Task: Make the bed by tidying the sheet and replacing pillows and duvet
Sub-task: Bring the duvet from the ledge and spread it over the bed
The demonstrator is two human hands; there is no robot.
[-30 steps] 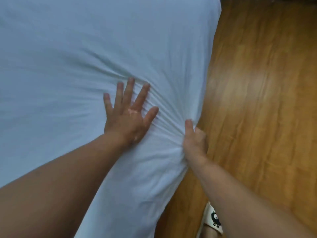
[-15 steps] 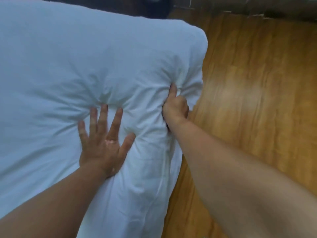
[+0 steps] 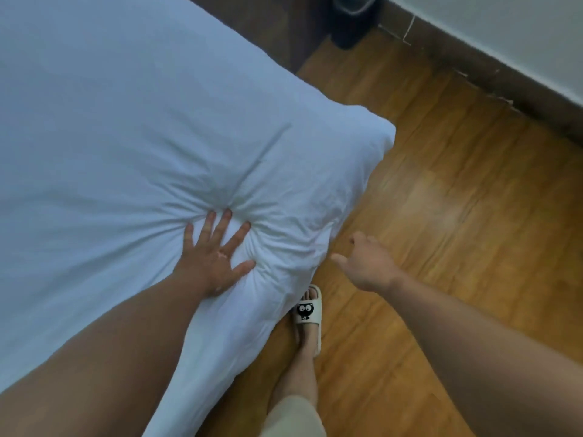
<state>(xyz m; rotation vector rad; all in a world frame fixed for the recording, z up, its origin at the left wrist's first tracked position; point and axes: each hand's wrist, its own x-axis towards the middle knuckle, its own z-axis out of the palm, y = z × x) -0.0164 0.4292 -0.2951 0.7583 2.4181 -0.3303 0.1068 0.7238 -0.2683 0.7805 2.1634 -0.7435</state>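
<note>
A white sheet (image 3: 132, 127) covers the bed and fills the left of the view, its corner (image 3: 375, 137) rounded over the mattress. My left hand (image 3: 214, 257) lies flat on the sheet near the bed's edge, fingers spread and pressing, with creases fanning out from the fingertips. My right hand (image 3: 362, 263) hovers over the floor just right of the bed's edge, fingers loosely bent, holding nothing and touching nothing. No pillow or duvet is in view.
Wooden floor (image 3: 457, 216) runs along the bed's right side. My foot in a pale slipper (image 3: 309, 310) stands close against the bed. A dark skirting board and white wall (image 3: 520, 36) cross the upper right, with a dark bin (image 3: 353, 17) at the top.
My right hand has let go of the sheet at the bed's edge and drawn back over the floor. My left hand stays pressed flat on the sheet. The view has pulled back.
</note>
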